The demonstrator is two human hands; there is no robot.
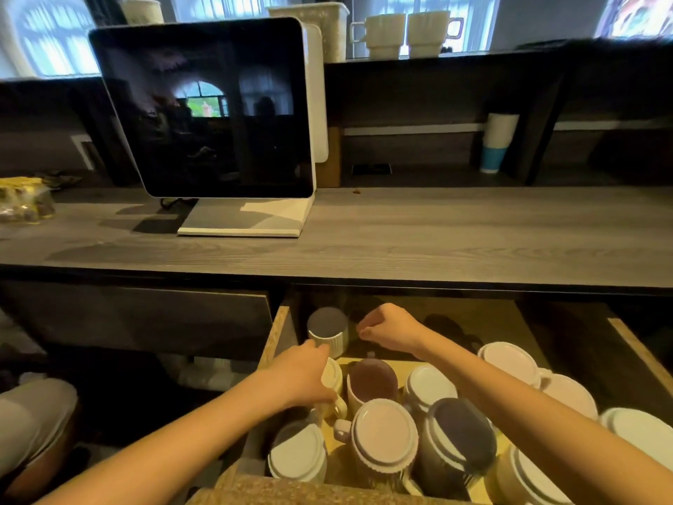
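Under the grey counter [437, 235] the drawer [272, 342] stands open, mugs stored rim-down, presumably against dust. My left grip [298, 377] is clamped over the cream mug [333, 374] at the drawer's left wall. My right grip [389, 329] is curled on nothing, just beside the ribbed mug [326, 328].

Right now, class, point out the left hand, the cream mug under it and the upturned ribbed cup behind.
left hand [296, 375], head view, back of hand
cream mug [334, 375], head view, upturned base
ribbed cup [326, 322], head view, upturned base
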